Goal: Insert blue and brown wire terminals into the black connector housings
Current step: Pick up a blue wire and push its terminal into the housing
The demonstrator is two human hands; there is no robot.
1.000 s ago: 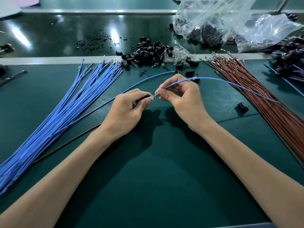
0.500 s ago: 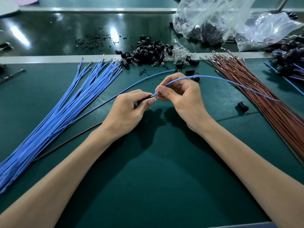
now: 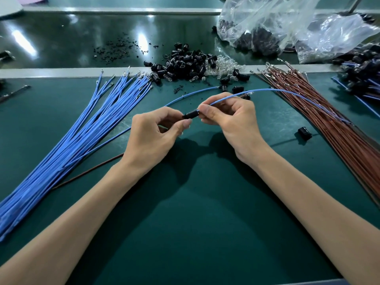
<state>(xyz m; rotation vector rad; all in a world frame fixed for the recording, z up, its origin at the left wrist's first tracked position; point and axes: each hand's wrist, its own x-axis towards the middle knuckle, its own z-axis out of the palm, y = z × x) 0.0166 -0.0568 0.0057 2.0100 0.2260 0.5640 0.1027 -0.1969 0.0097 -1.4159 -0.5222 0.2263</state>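
Connector housing: a black connector housing is held above the green mat at mid-view. Its long axis is laid nearly level, from 8 o'clock to 2 o'clock, with the 2 o'clock end turned to the right hand.
Blue wire: a blue wire is met at that end, in line with the housing. It is arched away toward 2 o'clock, then dropped toward 3 o'clock across the brown bundle. How far the terminal is seated cannot be told.
Left hand: the left hand is curled, and the housing's 8 o'clock end is pinched between thumb and forefinger.
Right hand: the right hand is curled, and the blue wire is pinched just beside the housing.
Second blue wire: a second blue wire is laid in a curve behind the left hand, from 1 o'clock to 8 o'clock.
Loose brown wire: a single brown wire is seen at 8 o'clock, beside the left wrist.
Blue wire bundle: a fanned blue wire bundle is laid at 9 o'clock.
Brown wire bundle: a brown wire bundle is laid at 3 o'clock.
Housing pile: a pile of black housings is heaped at 12 o'clock.
Lone housing: a single black housing is laid at 3 o'clock, near the brown bundle.
Plastic bags: clear plastic bags are seen at 1 o'clock.
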